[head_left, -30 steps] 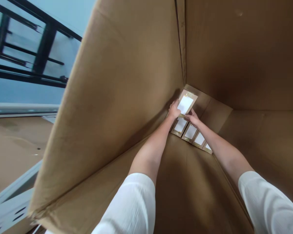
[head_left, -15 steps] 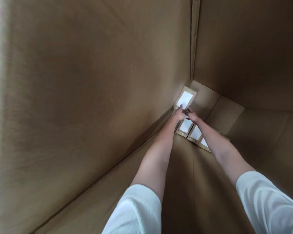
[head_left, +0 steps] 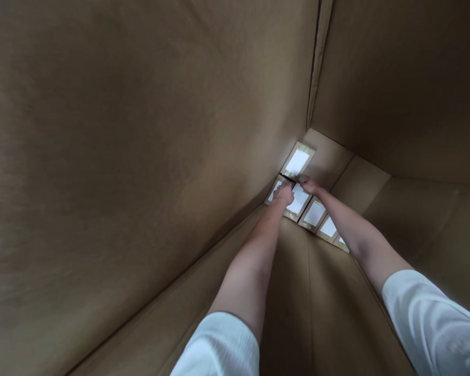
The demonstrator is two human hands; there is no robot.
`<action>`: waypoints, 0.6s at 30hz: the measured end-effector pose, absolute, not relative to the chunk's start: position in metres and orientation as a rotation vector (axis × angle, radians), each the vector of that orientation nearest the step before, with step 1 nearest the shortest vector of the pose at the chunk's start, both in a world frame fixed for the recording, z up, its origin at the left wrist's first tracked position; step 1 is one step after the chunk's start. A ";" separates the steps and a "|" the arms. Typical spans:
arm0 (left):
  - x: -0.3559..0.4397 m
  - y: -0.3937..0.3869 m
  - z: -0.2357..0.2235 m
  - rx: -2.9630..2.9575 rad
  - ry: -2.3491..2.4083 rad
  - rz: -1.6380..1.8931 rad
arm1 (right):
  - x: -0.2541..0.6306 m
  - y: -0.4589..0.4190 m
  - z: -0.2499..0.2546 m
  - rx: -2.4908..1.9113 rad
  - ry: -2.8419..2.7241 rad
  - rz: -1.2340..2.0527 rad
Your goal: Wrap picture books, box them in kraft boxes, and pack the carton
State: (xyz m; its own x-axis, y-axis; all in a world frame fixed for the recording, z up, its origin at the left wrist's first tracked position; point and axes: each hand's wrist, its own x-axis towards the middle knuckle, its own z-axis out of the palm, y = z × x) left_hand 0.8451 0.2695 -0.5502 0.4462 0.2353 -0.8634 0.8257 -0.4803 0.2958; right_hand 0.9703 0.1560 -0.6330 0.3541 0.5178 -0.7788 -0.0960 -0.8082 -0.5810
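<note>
At the bottom of a deep cardboard box, a small taped carton (head_left: 297, 161) with a white label lies flat beyond a row of similar ones. My left hand (head_left: 284, 193), its fingers curled in, rests over the row, between the leftmost carton (head_left: 273, 193) and the labelled carton (head_left: 297, 201) beside it. Close to the near right corner of the far carton is my right hand (head_left: 308, 184), fingers bent together. Its fingertips are too small and dark to show whether they grip anything.
Tall brown cardboard walls (head_left: 160, 130) surround both arms. More labelled cartons (head_left: 313, 213) continue the row to the right. Bare floor panels (head_left: 331, 151) of the large box lie beyond them, up to the far wall (head_left: 399, 94).
The far carton now lies flat against the row and slightly lower. My left hand has come off its label, back toward me onto the row. My right hand has moved slightly.
</note>
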 end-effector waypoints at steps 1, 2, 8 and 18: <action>0.843 0.267 -0.547 1.934 0.901 -1.026 | 0.965 0.160 -0.636 -2.087 -0.400 1.520; 0.842 0.264 -0.544 1.913 0.907 -1.041 | 0.960 0.163 -0.639 -2.104 -0.428 1.568; 0.831 0.259 -0.525 1.936 0.832 -1.018 | 0.932 0.161 -0.652 -2.305 -0.628 1.784; 0.833 0.290 -0.524 2.006 0.845 -1.066 | 0.986 0.163 -0.647 -2.476 -0.591 1.522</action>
State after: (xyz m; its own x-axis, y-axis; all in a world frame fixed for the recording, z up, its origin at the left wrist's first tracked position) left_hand 0.8334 0.2903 -0.5241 0.4475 0.2166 -0.8676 0.7952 -0.5403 0.2752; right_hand 0.9864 0.1630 -0.6473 0.3985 0.4199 -0.8154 0.2400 -0.9058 -0.3492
